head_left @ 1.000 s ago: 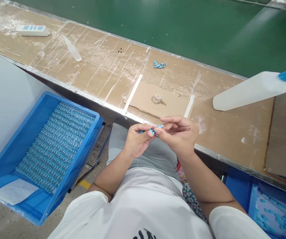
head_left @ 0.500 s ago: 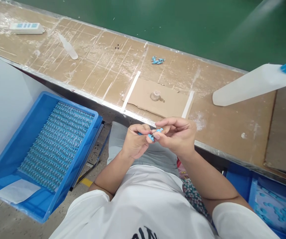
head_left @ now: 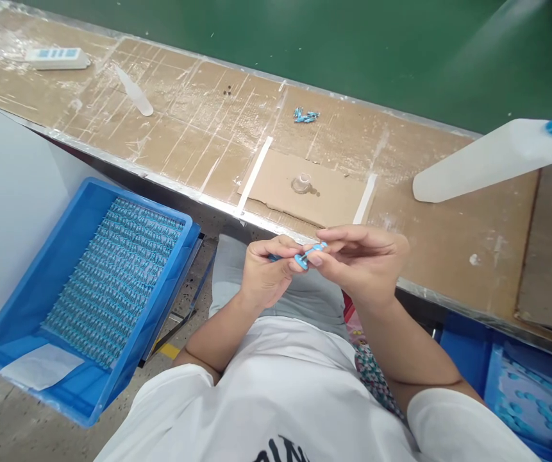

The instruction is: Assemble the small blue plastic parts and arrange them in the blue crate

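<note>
My left hand point(head_left: 265, 273) and my right hand point(head_left: 359, 263) meet in front of my chest, just below the bench edge. Between their fingertips they pinch a small blue plastic part point(head_left: 306, 255); both hands grip it, and most of it is hidden by the fingers. To my left, a blue tray point(head_left: 40, 282) holds several tight rows of similar blue parts point(head_left: 112, 279) and a white sheet point(head_left: 40, 367).
The cardboard-covered bench point(head_left: 199, 135) carries a taped cardboard patch with a small clear fitting point(head_left: 302, 185), a little pile of blue parts point(head_left: 305, 116), a white bottle with blue cap point(head_left: 492, 160), a white power strip point(head_left: 57, 58). A green belt point(head_left: 352, 45) runs behind. Another blue bin point(head_left: 526, 398) sits lower right.
My hands stay together on the blue part; the fingers have shifted slightly and the part now shows a bit more between them. The view moved a little.
</note>
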### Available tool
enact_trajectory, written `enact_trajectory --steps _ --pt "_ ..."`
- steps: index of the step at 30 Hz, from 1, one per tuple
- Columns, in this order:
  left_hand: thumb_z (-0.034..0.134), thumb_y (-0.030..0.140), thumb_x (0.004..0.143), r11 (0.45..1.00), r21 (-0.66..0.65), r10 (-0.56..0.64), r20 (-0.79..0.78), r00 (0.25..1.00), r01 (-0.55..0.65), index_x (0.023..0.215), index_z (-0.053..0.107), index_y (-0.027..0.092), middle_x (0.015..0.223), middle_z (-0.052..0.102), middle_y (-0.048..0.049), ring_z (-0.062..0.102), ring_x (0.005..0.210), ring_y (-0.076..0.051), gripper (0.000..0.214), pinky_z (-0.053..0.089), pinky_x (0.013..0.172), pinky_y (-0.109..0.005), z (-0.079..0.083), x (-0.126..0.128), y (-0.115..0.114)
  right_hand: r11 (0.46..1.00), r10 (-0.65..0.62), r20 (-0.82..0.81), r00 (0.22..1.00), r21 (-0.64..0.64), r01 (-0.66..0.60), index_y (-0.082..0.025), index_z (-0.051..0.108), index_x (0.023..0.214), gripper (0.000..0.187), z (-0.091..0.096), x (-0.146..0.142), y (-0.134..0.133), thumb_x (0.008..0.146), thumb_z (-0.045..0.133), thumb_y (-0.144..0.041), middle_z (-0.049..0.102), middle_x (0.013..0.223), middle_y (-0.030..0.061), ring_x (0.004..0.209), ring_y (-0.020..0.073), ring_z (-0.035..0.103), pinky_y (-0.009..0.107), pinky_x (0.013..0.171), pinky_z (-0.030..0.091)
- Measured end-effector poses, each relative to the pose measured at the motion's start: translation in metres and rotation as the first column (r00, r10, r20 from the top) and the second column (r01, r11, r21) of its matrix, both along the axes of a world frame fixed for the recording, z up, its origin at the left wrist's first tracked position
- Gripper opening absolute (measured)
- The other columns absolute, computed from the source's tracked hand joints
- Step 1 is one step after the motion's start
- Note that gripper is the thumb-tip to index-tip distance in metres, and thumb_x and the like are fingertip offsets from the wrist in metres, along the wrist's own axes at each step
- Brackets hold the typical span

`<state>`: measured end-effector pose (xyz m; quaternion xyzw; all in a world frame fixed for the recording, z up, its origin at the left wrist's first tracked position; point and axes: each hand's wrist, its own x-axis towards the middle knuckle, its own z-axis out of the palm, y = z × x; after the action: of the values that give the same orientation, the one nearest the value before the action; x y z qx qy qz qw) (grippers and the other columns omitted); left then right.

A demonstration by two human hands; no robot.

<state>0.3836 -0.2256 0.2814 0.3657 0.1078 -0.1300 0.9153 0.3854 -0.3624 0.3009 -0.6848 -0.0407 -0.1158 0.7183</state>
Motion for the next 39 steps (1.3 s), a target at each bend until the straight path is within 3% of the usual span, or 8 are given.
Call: enact_trajectory --steps 5,10,14,18,21,28,35,39 --pt "0.099 0.036 0.043 1.0 0.005 -0.015 0.016 1.0 0.015 0.061 0.075 0.026 0.071 0.067 0.001 0.068 0.066 -0.011 0.032 0.057 0.056 -0.021 -0.001 -0.001 0.0 0.998 -0.046 0.019 0.999 -0.039 0.047 -0.024 0.078 0.087 0.032 0.001 -0.002 -0.001 0.06 0.094 -0.032 0.072 0.063 0.0004 0.049 0.0156 0.063 0.027 0.047 0.056" --pt "0.098 0.032 0.05 0.999 -0.038 -0.029 0.099 0.995 0.032 0.063 0.076 0.027 0.071 0.067 0.0008 0.067 0.063 -0.01 0.026 0.058 0.059 -0.023 -0.003 -0.003 0.001 1.0 -0.01 0.125 0.992 0.001 0.01 -0.026 0.079 0.096 0.033 -0.003 -0.001 0.004 0.064 0.089 -0.028 0.067 0.057 -0.0038 0.045 0.014 0.059 0.028 0.045 0.054" --pt "0.099 0.033 0.046 1.0 -0.014 -0.014 0.073 0.997 0.015 0.059 0.074 0.025 0.067 0.064 0.0016 0.066 0.062 -0.011 0.03 0.058 0.061 -0.025 -0.003 -0.004 0.004 1.0 0.024 0.173 0.985 -0.022 -0.021 -0.027 0.079 0.095 0.03 -0.004 0.002 0.008 0.066 0.084 -0.022 0.064 0.054 -0.0056 0.042 0.0114 0.054 0.024 0.038 0.047" --pt "0.1 0.034 0.042 0.999 0.004 -0.032 0.054 0.998 0.032 0.058 0.072 0.023 0.066 0.063 0.0018 0.064 0.06 -0.01 0.033 0.057 0.06 -0.025 -0.001 -0.004 0.006 0.999 0.026 0.169 0.985 -0.039 -0.02 -0.023 0.078 0.089 0.028 -0.003 0.003 0.007 0.062 0.087 -0.026 0.061 0.05 -0.0053 0.041 0.0115 0.055 0.023 0.04 0.049" --pt "0.099 0.036 0.045 1.0 0.02 -0.015 0.035 0.999 0.015 0.061 0.073 0.023 0.07 0.067 0.0007 0.066 0.065 -0.012 0.033 0.057 0.059 -0.024 -0.001 -0.004 0.003 0.997 -0.039 0.106 0.994 -0.054 0.045 -0.023 0.078 0.09 0.032 -0.003 0.002 0.007 0.062 0.09 -0.032 0.064 0.054 -0.0037 0.047 0.0139 0.06 0.026 0.046 0.054" --pt "0.095 0.035 0.056 0.978 0.073 0.196 -0.04 0.98 -0.193 0.074 0.077 0.021 0.082 0.075 -0.0006 0.072 0.075 -0.013 0.029 0.059 0.072 -0.023 -0.005 -0.004 -0.009 0.97 -0.229 0.099 0.968 -0.06 0.236 -0.025 0.076 0.098 0.029 -0.02 -0.001 0.015 0.072 0.086 -0.034 0.073 0.071 -0.0013 0.058 0.0159 0.069 0.03 0.06 0.062" --pt "0.087 0.04 0.07 0.97 0.199 0.132 0.059 0.99 -0.141 0.092 0.082 0.022 0.102 0.077 -0.0063 0.074 0.089 -0.021 0.029 0.062 0.076 -0.028 -0.001 -0.013 -0.008 0.922 -0.328 0.164 0.93 -0.16 0.353 -0.026 0.075 0.103 0.037 -0.025 -0.003 0.011 0.069 0.088 -0.029 0.075 0.075 -0.0003 0.064 0.0194 0.072 0.032 0.065 0.064" --pt "0.085 0.036 0.073 0.954 0.226 0.15 0.201 0.968 -0.195 0.095 0.082 0.024 0.102 0.076 -0.0066 0.073 0.091 -0.021 0.025 0.064 0.072 -0.029 0.0 -0.016 -0.01 0.922 -0.313 0.208 0.927 -0.167 0.349 -0.026 0.072 0.11 0.042 -0.03 -0.003 0.01 0.071 0.087 -0.031 0.074 0.071 -0.0014 0.06 0.0187 0.071 0.032 0.062 0.064"
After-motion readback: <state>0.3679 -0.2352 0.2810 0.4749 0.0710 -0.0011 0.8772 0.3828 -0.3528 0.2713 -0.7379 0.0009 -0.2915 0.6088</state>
